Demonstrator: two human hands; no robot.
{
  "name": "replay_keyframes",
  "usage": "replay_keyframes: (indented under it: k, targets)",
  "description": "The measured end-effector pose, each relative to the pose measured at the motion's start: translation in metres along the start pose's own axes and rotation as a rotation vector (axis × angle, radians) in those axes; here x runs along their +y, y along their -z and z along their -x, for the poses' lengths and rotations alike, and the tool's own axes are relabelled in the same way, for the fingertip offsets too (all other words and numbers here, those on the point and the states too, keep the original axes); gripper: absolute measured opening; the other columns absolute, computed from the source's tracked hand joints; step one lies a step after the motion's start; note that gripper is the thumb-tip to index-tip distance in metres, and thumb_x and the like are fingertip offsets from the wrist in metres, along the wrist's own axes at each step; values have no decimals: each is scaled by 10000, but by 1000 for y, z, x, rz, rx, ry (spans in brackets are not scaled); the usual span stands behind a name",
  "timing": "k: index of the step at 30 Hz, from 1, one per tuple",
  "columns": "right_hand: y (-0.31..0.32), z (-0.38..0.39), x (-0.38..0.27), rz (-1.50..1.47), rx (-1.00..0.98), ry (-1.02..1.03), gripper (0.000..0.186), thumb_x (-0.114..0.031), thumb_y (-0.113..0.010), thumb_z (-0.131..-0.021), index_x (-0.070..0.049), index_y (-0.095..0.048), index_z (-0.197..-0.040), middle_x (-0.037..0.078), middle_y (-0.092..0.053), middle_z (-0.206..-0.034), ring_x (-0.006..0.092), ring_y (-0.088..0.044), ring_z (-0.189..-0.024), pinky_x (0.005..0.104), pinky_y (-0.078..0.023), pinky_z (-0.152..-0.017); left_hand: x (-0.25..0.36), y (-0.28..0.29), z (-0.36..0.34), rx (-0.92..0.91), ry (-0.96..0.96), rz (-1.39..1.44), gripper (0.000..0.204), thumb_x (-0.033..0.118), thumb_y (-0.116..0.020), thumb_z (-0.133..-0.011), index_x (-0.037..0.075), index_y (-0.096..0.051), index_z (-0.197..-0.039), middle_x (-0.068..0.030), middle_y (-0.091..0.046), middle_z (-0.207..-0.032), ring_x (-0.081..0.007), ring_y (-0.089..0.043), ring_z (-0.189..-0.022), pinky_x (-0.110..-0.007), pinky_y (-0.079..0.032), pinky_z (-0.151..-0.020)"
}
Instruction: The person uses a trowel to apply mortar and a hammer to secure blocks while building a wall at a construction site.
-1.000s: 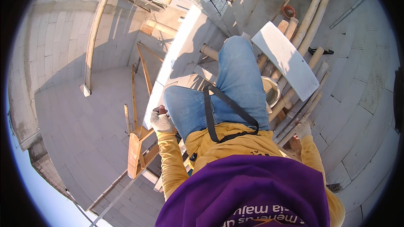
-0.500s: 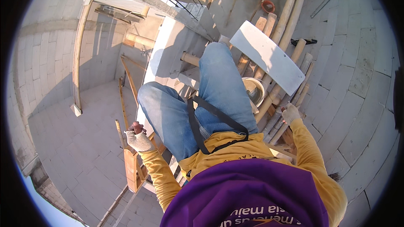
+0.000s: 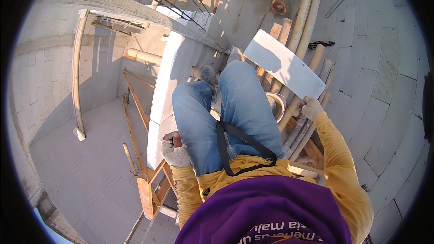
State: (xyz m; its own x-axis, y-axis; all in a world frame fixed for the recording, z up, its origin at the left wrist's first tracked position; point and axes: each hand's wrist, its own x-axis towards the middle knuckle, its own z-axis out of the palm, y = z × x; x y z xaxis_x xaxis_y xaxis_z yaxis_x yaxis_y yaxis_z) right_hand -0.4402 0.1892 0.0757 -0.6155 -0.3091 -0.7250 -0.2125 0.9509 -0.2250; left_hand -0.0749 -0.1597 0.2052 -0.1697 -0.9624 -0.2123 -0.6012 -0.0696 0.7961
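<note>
My left hand (image 3: 175, 150), in a pale knitted glove with bare fingertips, is curled beside my left knee, near the white edge of a block wall (image 3: 158, 126); what is in it, if anything, is unclear. Out to the right, my right hand (image 3: 310, 107), gloved the same way, has its fingers curled just below the near corner of a white board (image 3: 280, 58); I cannot make out whether it grips something. The board lies on bamboo poles (image 3: 300, 36) and timber. Under it, beside my right leg, is a round bucket (image 3: 281, 108), partly hidden.
Wooden frames (image 3: 148, 192) and a leaning pole (image 3: 77, 86) stand down to the left among block walls. Rebar (image 3: 194, 13) rises from a concrete beam (image 3: 117, 3) ahead. Orange bowls (image 3: 278, 7) lie on the floor below. A dark tool (image 3: 321, 44) lies by the poles.
My right hand has moved forward, up to the board's near corner. My left hand swung out left, then back beside the knee. My legs shifted, and a foot now shows between them.
</note>
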Motion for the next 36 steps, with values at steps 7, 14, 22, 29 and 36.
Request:
replay_keyframes:
  k: [7,14,22,29,36]
  targets:
    - [12,-126,-48,-35,-53,3,543,-178,-816,-762,8,-620,-1232,203,-705,-1146,361,-660,-1126,412,-517,-950,-4,-44,-47,-210,-76,-333,271,247,-639,-986,3,-643,-867,-87,-580,-716,-196,-555,-654,-347,-460,-648]
    - [18,-248,-106,159,-13,-30,860,-340,-896,-706,-44,-518,-1420,207,-590,-1372,338,-552,-1301,400,-439,-1103,-5,-51,-64,-143,-91,-442,308,265,-638,-981,21,-574,-802,-86,-547,-671,-203,-510,-613,-357,-420,-607]
    - [16,-357,-114,273,-82,-133,920,-382,-924,-656,-19,-525,-1401,209,-580,-1388,369,-551,-1299,431,-456,-1079,-32,-48,-72,17,-31,-490,404,350,-674,-945,35,-546,-726,-65,-525,-629,-182,-476,-603,-350,-375,-581]
    - [2,-418,-97,274,-337,-103,995,-346,-925,-639,12,-466,-1445,243,-580,-1373,378,-556,-1285,417,-436,-1091,-76,-40,-67,243,-35,-433,412,372,-683,-934,33,-569,-730,-68,-540,-653,-174,-484,-627,-353,-388,-618]
    - [-9,-439,-70,82,-292,-36,1035,-326,-961,-576,-16,-490,-1444,215,-578,-1395,381,-530,-1314,422,-415,-1101,-76,-44,-73,254,-9,-462,407,366,-676,-941,35,-562,-734,-67,-533,-649,-175,-481,-624,-353,-388,-617]
